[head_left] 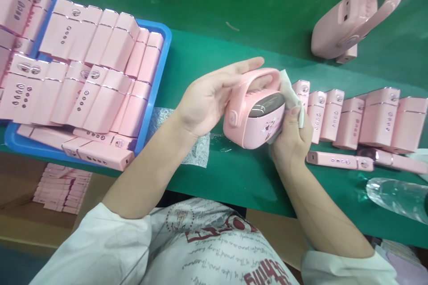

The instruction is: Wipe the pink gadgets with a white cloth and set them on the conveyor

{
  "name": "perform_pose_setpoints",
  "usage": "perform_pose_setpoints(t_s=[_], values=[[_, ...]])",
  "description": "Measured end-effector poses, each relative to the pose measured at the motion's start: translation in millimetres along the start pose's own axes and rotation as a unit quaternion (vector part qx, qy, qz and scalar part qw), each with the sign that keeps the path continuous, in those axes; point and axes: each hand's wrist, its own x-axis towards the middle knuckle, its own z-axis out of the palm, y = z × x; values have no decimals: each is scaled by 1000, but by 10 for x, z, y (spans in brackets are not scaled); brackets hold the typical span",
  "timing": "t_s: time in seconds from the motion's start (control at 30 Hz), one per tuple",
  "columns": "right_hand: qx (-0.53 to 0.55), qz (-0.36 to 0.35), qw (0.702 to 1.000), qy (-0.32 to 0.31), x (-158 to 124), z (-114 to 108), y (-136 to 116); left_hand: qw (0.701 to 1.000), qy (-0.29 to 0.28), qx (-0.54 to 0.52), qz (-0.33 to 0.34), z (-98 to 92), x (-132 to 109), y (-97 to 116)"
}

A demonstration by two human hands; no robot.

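red lettering ending in "thing" runs across the white shirt (217,254) at the bottom of the frame; from my distant screen, the smaller script around it is too fine to read surely. at center, i have a pink speaker (234,129), its front bearing a dark glossy panel and a printed cartoon figure, above the green table (234,178). my left hand (210,98) is wrapped about its left side and handle; my right hand (294,136) is clamped on a white cloth (290,89) against its right side. a row of pink handsets (349,122), marked with small buttons, crowds the right forearm, near a clear bottle (394,193). bubble wrap (199,156) lies beneath the left forearm, beside a packed blue tray (160,75). a second speaker (329,31) stands upper right.
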Motion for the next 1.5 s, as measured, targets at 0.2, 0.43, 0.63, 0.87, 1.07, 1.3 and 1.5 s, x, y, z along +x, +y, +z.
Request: perform_pose_setpoints(t_s=[0.2,0.43,0.63,0.87,1.07,1.3,1.5], values=[[10,-63,994,87,0,-49,24,998,-42,-5,34,-15,-28,-67],[-102,-248,963,17,-17,-92,-127,998,-42,22,50,-23,-37,-96],[-130,-365,922,3,12,-169,-111,997,-56,27,42,-24,-28,-82],[-169,-373,912,8,-10,-143,-162,996,-47,41,63,23,-39,-92],[-126,-334,933,51,11,-161,-130,996,-35,47,68,34,-33,-89],[-115,-353,928,14,15,-168,-141,997,-25,18,67,60,-38,-96],[-125,-350,928,32,29,-161,-133,996,-26,22,76,78,-45,-102]])
